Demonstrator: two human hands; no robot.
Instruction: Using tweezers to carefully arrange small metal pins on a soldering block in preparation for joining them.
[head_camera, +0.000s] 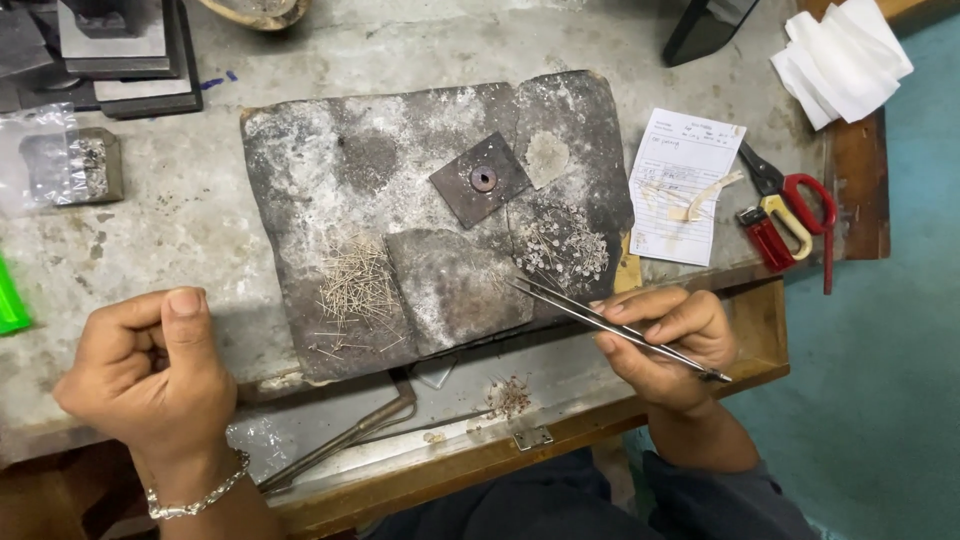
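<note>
- Pinching the long steel tweezers (600, 322) between thumb and fingers, our right hand (670, 340) holds them low and slanted, tips pointing toward 10 o'clock; the two blades lie nearly together, and we cannot tell whether anything sits between the tips.
- Our left hand (150, 370) is curled into a loose fist with the thumb laid over the fingers; what it encloses, if anything, is hidden.
- We judge the tweezers rest at the edge of the charred soldering slab (300, 170) so the tips can reach the work without the hand touching the slab.
- At 12 o'clock from the tips lies a cluster of tiny round-headed findings (565, 245); at 9 o'clock, a heap of thin wire pins (355, 290). Keeping the two sorts apart makes picking easier, we judge.
- Near the slab's middle sits a small square plate (480, 180) with a ring on it.
- At 3 o'clock of the slab lie a paper slip (690, 160) and red-handled scissors (800, 215), just beside each other.
</note>
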